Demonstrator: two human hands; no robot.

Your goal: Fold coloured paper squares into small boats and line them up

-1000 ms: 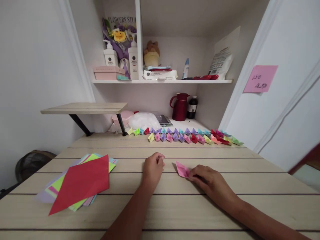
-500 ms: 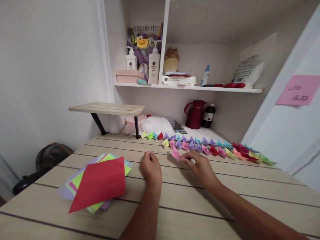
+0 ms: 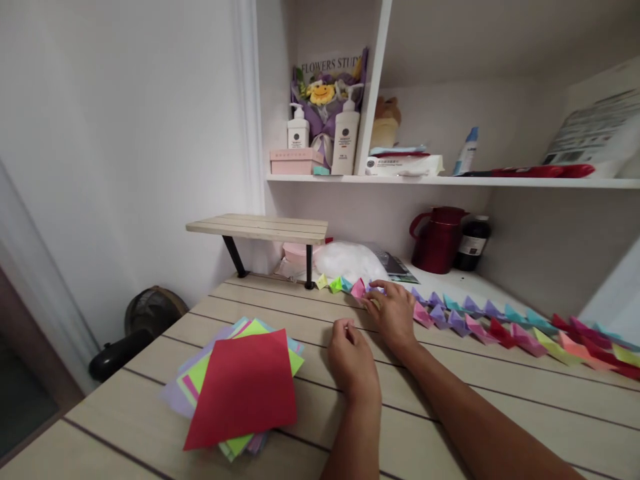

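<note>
My right hand point(image 3: 393, 312) reaches forward and pinches a small pink folded paper piece point(image 3: 358, 291) at the left end of the rows of coloured folded paper pieces point(image 3: 500, 327) near the desk's back edge. My left hand point(image 3: 351, 357) rests loosely curled on the wooden desk point(image 3: 450, 427), just behind and left of the right hand, with nothing visible in it. A stack of coloured paper sheets with a red sheet point(image 3: 245, 390) on top lies to the left of my left hand.
A small wooden riser point(image 3: 257, 228) stands at the back left, with a white plastic bag point(image 3: 347, 260) beside it. A dark red jug point(image 3: 440, 239) and dark bottle point(image 3: 473, 241) sit below the wall shelf point(image 3: 450, 180), which holds bottles and boxes. A fan point(image 3: 150, 313) is on the floor left.
My right hand carried the pink folded piece forward from the desk's middle to the left end of the rows. My view swung left. My left hand stayed curled on the desk.
</note>
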